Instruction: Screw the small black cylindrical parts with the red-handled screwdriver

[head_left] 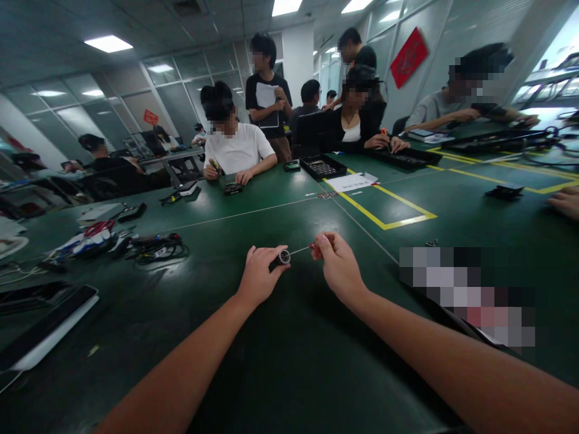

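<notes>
One hand, the left (pixel 261 274), is wrapping its fingers around a short dark tube (pixel 283 258), whose pale-rimmed round end is facing the viewer. Just beside it, the right hand (pixel 337 263) is pinching the red end of a thin rod (pixel 299 250) between thumb and fingers; the rod is pointing at the tube's rim, though whether its tip is touching cannot be told. Both hands are working over a green table (pixel 271 374). Beyond them, yellow tape (pixel 409 219) is marking the tabletop, and a white sheet (pixel 351 182) is lying near a black tray (pixel 337 174). To the left, dark cables (pixel 160 248) are lying in a tangle. Across the table, a person in a white shirt (pixel 242 147) is sitting over a small dark object (pixel 233 188).
</notes>
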`<state>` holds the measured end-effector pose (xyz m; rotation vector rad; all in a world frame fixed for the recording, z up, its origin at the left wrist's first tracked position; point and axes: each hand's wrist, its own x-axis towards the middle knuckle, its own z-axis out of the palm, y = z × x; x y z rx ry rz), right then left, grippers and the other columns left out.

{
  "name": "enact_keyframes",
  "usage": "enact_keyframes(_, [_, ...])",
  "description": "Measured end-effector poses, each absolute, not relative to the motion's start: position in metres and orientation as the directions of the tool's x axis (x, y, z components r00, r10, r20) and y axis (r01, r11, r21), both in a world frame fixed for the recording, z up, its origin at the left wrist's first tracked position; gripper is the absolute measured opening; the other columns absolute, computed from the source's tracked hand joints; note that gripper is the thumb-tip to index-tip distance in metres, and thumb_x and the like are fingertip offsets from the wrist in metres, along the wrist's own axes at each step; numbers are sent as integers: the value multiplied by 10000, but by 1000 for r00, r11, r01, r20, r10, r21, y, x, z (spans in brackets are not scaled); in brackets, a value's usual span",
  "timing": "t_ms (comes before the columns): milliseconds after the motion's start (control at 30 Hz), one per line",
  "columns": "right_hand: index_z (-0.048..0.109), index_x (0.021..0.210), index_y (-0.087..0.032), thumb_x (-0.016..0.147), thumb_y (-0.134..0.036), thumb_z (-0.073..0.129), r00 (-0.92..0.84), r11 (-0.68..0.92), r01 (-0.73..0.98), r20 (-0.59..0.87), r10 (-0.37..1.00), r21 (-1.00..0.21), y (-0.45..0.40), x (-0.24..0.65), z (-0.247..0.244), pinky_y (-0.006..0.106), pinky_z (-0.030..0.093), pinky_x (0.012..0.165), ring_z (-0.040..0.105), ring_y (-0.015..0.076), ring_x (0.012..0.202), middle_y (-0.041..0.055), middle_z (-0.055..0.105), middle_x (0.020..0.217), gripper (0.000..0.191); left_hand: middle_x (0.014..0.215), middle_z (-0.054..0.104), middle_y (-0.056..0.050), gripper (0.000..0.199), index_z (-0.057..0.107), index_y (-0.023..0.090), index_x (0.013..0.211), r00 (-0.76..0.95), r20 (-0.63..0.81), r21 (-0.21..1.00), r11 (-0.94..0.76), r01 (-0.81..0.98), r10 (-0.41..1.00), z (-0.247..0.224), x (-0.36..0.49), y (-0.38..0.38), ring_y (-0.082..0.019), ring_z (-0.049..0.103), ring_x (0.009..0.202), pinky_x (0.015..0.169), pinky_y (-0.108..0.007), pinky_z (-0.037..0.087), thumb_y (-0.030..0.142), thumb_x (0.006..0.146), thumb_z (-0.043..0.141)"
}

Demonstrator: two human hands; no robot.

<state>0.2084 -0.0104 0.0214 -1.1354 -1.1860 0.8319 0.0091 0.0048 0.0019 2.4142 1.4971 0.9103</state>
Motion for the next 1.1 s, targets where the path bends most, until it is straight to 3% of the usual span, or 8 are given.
enact_keyframes(167, [591, 929, -214, 947, -450, 512, 192, 261, 63, 268, 944, -963, -12, 209, 23, 347, 474, 695, 604, 183, 706, 28, 650, 789, 250, 1265, 673, -45, 381, 617, 302, 1307, 312, 411, 441, -486, 754, 857, 3, 9, 4, -256, 582, 1216, 1199, -609, 241, 294, 931, 683])
enact_keyframes(367, [616, 826, -231, 964, -565, 469, 202, 231, 119, 252, 947, -966, -14, 211, 27, 327, 421, 604, 530, 171, 584, -12, 560, 637, 390, 1248, 677, -39, 376, 619, 320, 1304, 335, 405, 431, -501, 751, 851, 4, 9, 2, -259, 580, 1209, 1205, -629, 208, 293, 934, 678])
enact_keyframes(467, [615, 836, -237, 963, -470, 467, 222, 256, 202, 299, 928, -945, -14, 211, 28, 335, 418, 639, 557, 189, 651, 7, 610, 717, 304, 1246, 676, -36, 372, 619, 321, 1303, 343, 401, 427, -505, 750, 849, 5, 9, 1, -257, 577, 1212, 1213, -631, 187, 289, 937, 673])
enact_keyframes(567, [588, 912, -252, 939, -366, 459, 196, 291, 159, 319, 927, -943, -16, 210, 27, 333, 422, 670, 564, 196, 706, 2, 621, 779, 174, 1257, 674, -28, 370, 624, 317, 1291, 317, 410, 435, -489, 756, 855, 5, 9, 1, -248, 579, 1211, 1213, -617, 201, 270, 929, 683])
enact_keyframes(800, [596, 896, -253, 992, -427, 394, 176, 318, 222, 359, 917, -922, -15, 209, 25, 342, 422, 705, 575, 197, 730, 10, 620, 796, 283, 1253, 677, -11, 383, 619, 339, 1290, 330, 423, 425, -507, 750, 844, 1, 8, 4, -236, 583, 1207, 1213, -612, 197, 266, 923, 700])
enact_keyframes(900, [592, 985, -246, 945, -403, 486, 219, 303, 132, 326, 920, -944, -12, 210, 23, 343, 443, 723, 594, 197, 749, 11, 640, 828, 193, 1255, 675, -19, 385, 614, 328, 1296, 302, 422, 443, -486, 753, 855, 1, 7, 4, -239, 583, 1206, 1211, -614, 201, 269, 925, 697])
enact_keyframes(1000, [610, 896, -225, 906, -466, 568, 226, 263, 30, 263, 938, -964, -7, 209, 21, 343, 461, 713, 589, 191, 722, 20, 640, 781, 245, 1261, 671, -33, 376, 613, 313, 1299, 291, 412, 453, -472, 757, 863, 2, 7, 3, -245, 580, 1211, 1211, -616, 206, 276, 932, 686])
enact_keyframes(1100, [627, 838, -222, 876, -548, 596, 196, 136, -179, 100, 976, -974, 1, 212, 16, 352, 491, 672, 576, 186, 663, 27, 628, 739, 329, 1276, 660, -25, 381, 594, 328, 1322, 331, 427, 415, -507, 755, 842, 5, 8, 2, -238, 569, 1226, 1217, -613, 200, 274, 950, 656])
